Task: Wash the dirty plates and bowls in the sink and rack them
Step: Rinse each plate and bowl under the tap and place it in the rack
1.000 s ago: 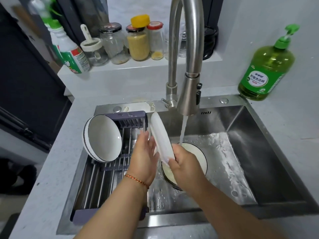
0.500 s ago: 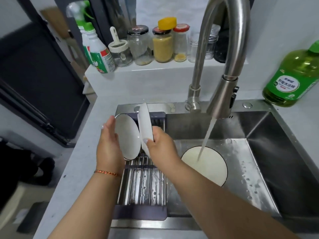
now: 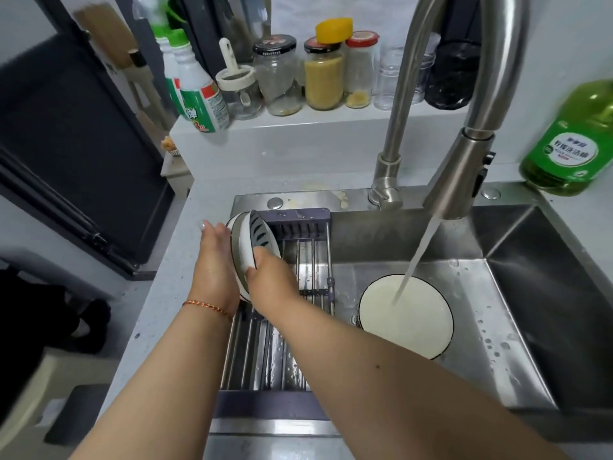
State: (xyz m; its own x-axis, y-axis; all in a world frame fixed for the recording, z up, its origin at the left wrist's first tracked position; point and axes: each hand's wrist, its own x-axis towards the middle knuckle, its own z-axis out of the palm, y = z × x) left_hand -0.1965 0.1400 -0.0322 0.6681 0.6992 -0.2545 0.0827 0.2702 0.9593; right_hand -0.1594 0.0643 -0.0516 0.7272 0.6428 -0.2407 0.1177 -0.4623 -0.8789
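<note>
A pale grey speckled worktop [image 3: 159, 293] wraps a stainless steel sink [image 3: 517, 293] that fills the middle and right of the frame. Across the sink's left part lies a drying rack [image 3: 298, 293] of steel rods in a purple frame, wet with drops. At the rack's far left end two dishes stand on edge, one against the other: a bowl [image 3: 232, 224] behind, mostly hidden, and a white plate [image 3: 243, 257] with a dark rim in front. The left hand [image 3: 215, 260] lies flat and open-fingered against the dishes' left side, a braided orange bracelet [image 3: 205, 307] on its wrist; the right hand [image 3: 272, 280] grips the plate's lower edge between thumb and fingers. Right of the rack, on the sink floor, sits a white bowl [image 3: 406, 315] with a dark rim, full of milky water, and a stream from the tall steel tap [image 3: 461, 174] falls into it. A white ledge [image 3: 298, 124] along the top of the frame carries a spray bottle [image 3: 195, 91] and a row of glass jars [image 3: 323, 74]. A green bottle of dish soap [image 3: 574, 141] stands on the worktop at the upper right. At the left of the frame a dark door [image 3: 66, 134] shows beyond the worktop's edge.
</note>
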